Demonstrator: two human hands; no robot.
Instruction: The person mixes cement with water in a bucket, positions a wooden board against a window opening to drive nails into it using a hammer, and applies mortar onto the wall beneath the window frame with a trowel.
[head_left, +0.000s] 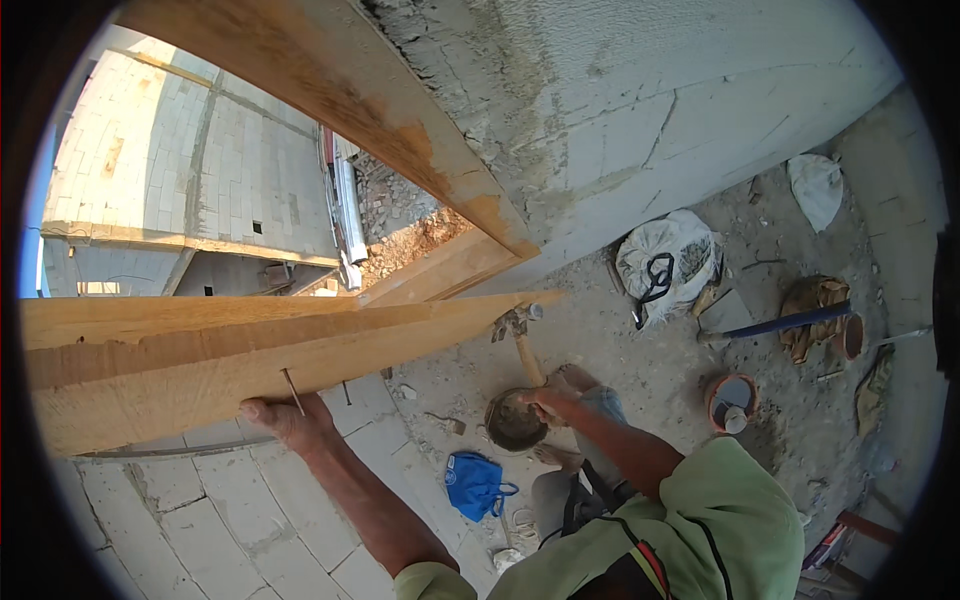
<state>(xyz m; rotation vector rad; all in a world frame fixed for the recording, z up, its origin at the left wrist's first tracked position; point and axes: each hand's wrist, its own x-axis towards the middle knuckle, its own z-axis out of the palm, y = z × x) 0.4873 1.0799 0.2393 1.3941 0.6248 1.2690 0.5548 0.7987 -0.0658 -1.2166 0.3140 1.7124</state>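
I'm above a dusty, debris-strewn floor (600, 290), with a rough grey wall (650, 110) at one o'clock, a wooden frame (390, 130) at eleven and pale blockwork (230, 500) at eight. A white sack (670, 262) lies near three o'clock, an orange bucket (712, 405) at four. The blue bag (475, 485) at six carries a small pale mark, too small to read. The wooden plank (170, 390) runs from nine o'clock toward the centre, a nail (291, 390) jutting from it. My left hand (290, 418), at eight, touches its lower edge; the fingers are hidden, so I can't tell how they're bent. My right hand (545, 402), at five, wraps the handle of the claw hammer (527, 355), head up near the plank's end.
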